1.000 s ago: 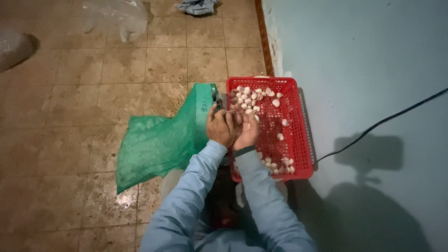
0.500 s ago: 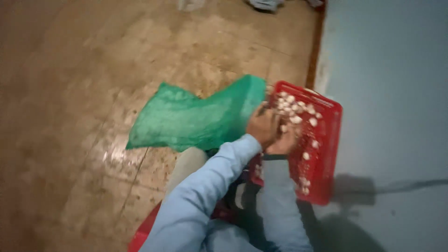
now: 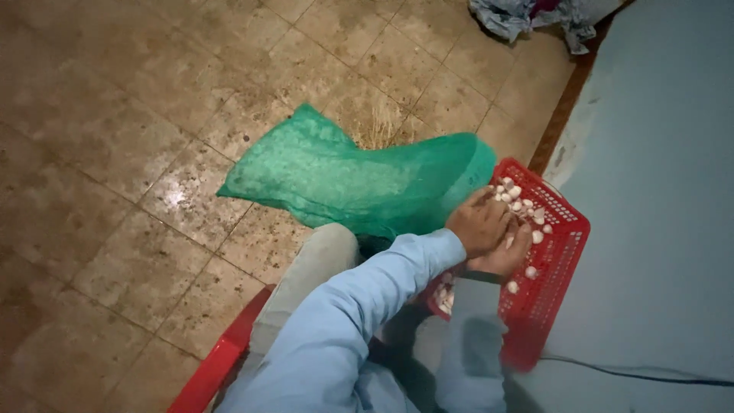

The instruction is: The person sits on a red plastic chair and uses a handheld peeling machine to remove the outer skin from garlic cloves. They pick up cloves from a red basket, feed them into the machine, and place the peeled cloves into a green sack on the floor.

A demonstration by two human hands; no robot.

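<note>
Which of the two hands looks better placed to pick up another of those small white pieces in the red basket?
Probably the right hand: it lies lower inside the red basket, beside the loose white pieces. The left hand rests on top of it.

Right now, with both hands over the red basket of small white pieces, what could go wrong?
1. The basket sits against the wall by the person's legs; a nudge may tip it and scatter the white pieces.
2. The left hand covers the right hand, so a piece could slip unseen.
3. The green sack lies at the basket's edge and might catch strays.
</note>
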